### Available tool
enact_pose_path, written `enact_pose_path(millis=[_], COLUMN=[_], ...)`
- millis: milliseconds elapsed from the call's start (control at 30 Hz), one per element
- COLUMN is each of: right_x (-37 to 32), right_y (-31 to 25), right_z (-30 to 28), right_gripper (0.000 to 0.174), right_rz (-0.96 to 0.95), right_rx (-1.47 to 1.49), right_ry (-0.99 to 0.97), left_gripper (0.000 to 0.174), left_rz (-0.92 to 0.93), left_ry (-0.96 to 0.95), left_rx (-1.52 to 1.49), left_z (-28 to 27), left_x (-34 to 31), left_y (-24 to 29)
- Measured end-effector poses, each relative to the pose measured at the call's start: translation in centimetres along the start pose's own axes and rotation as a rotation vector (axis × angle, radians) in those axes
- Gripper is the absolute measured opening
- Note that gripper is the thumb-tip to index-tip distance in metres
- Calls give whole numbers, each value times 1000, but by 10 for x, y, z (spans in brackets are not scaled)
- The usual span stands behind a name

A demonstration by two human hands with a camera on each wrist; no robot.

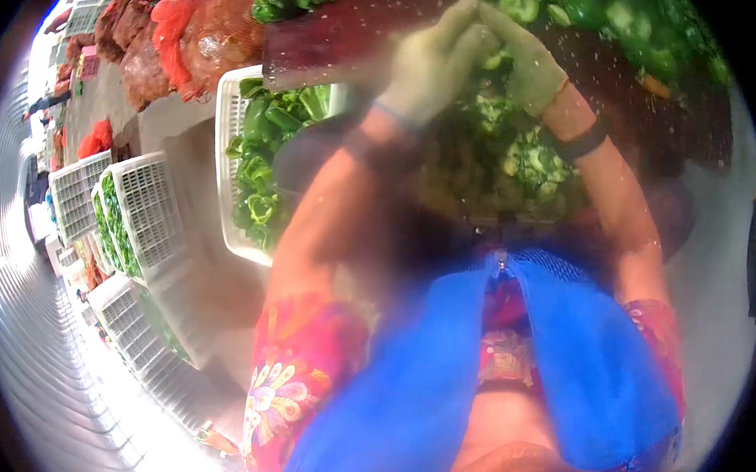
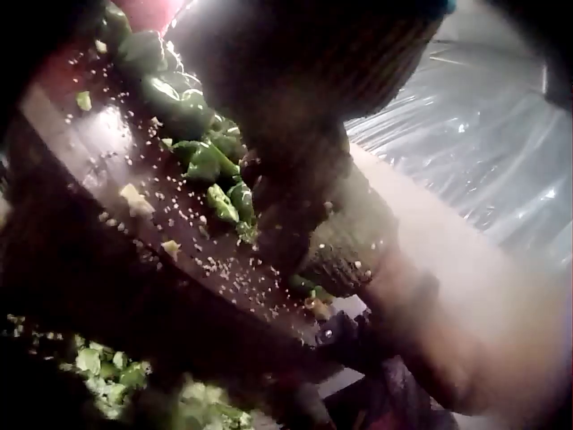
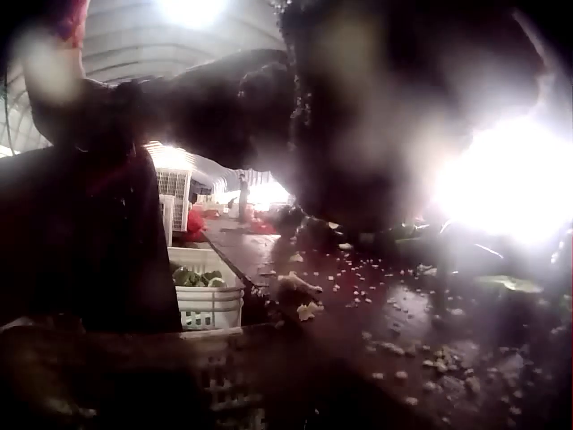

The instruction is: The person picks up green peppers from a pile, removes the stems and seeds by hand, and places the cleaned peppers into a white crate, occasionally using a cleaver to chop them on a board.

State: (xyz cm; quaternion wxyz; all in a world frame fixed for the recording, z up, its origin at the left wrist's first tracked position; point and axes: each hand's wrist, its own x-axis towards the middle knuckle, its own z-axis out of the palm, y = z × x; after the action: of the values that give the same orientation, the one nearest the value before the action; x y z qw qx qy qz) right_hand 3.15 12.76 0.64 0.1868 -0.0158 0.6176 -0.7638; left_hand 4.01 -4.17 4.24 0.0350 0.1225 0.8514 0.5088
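Both hands wear pale gloves and meet at the fingertips over the near edge of a dark red table (image 1: 336, 44). The left hand (image 1: 432, 70) comes in from the left, the right hand (image 1: 525, 61) from the right. Their fingers point away from the body and lean together; I cannot tell whether something is held between them. Beyond the right hand lies a pile of green bell peppers (image 1: 640, 28). Below the hands, pepper scraps (image 1: 537, 163) fill a container against the table. In both wrist views the near hand is dark and blurred.
A white crate (image 1: 226, 145) of green peppers stands left of the left arm. More white crates (image 1: 147, 213) stand farther left on the floor. Red mesh sacks (image 1: 222, 31) are heaped at the back left. Small pale seeds (image 3: 358, 287) and bits litter the tabletop.
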Motion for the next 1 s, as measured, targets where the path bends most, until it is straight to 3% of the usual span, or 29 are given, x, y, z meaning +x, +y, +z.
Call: enact_pose_path(millis=[33, 67, 100, 133, 167, 200, 233, 267, 300, 333, 367, 400, 433, 500, 533, 600, 633, 667, 700, 733, 800, 833, 867, 933, 1000], right_x=[13, 17, 15, 10, 6, 5, 11, 22, 32, 35, 37, 40, 46, 59, 64, 69, 77, 79, 80, 81, 101, 112, 120, 131, 141], right_y=[14, 17, 19, 18, 16, 15, 21, 33, 42, 45, 46, 48, 58, 78, 65, 40, 41, 34, 22, 16, 30, 40, 46, 53, 61], right_z=[-10, -11, -8, -3, 2, 5, 3, 2, 0, -2, -5, -7, -2, 9, 11, 9, -1, -3, -4, -4, -18, -27, -37, -53, -55], right_gripper=[30, 33, 35, 35, 27, 42, 42, 31, 38, 38, 29, 32, 32, 29, 29, 41, 46, 46, 48, 51, 52, 53, 53, 52, 50], right_rz=[144, 278, 306, 307, 254, 192, 191, 284, 364, 362, 326, 283, 275, -569, -586, 206, 311, 306, 271, 236, 155, 81, 79, -121, -168], right_rx=[396, 797, 871, 875, 532, 189, 192, 647, 1098, 1100, 923, 740, 738, -364, -366, 486, 545, 539, 398, 259, 116, -24, -25, -700, -676], right_ry=[-186, -374, -351, -345, -111, 120, 122, -113, -359, -364, -182, -6, -18, 178, 176, 202, 163, 162, 239, 314, 372, 427, 422, 232, 222], left_gripper=[37, 37, 36, 35, 35, 35, 34, 34, 33, 33, 32, 32, 37, 38, 38, 41, 43, 46, 48, 48, 41, 43, 43, 42, 38], left_rz=[3, -4, 55, 115, 88, 91, 4, -88, -75, -73, -114, -151, -94, -149, -218, -270, -212, -156, -176, -172, 62, 161, 160, 442, 434], left_ry=[9, -7, 33, 77, 103, 99, 105, 112, 135, 137, 181, 226, 296, 270, 234, 184, 235, 285, 290, 295, 401, 407, 412, 331, 288], left_rx=[-141, -148, -124, -97, -163, -161, -288, -413, -390, -385, -483, -581, -487, -375, -274, -338, -66, 205, 120, 118, 441, 459, 461, 444, 478], left_z=[5, 9, 11, 13, 18, 20, 21, 22, 21, 21, 22, 23, 23, 14, 11, 4, 4, 5, 3, -1, -12, -9, -9, -8, 2], left_x=[-3, -4, -3, -2, 0, 4, 6, 7, 10, 13, 17, 24, 33, 36, 38, 41, 44, 47, 53, 52, 46, 51, 52, 55, 62], left_y=[1, -2, -8, -14, -22, -27, -31, -34, -36, -39, -42, -46, -57, -55, -52, -48, -60, -76, -98, -86, -48, -52, -50, -49, -67])
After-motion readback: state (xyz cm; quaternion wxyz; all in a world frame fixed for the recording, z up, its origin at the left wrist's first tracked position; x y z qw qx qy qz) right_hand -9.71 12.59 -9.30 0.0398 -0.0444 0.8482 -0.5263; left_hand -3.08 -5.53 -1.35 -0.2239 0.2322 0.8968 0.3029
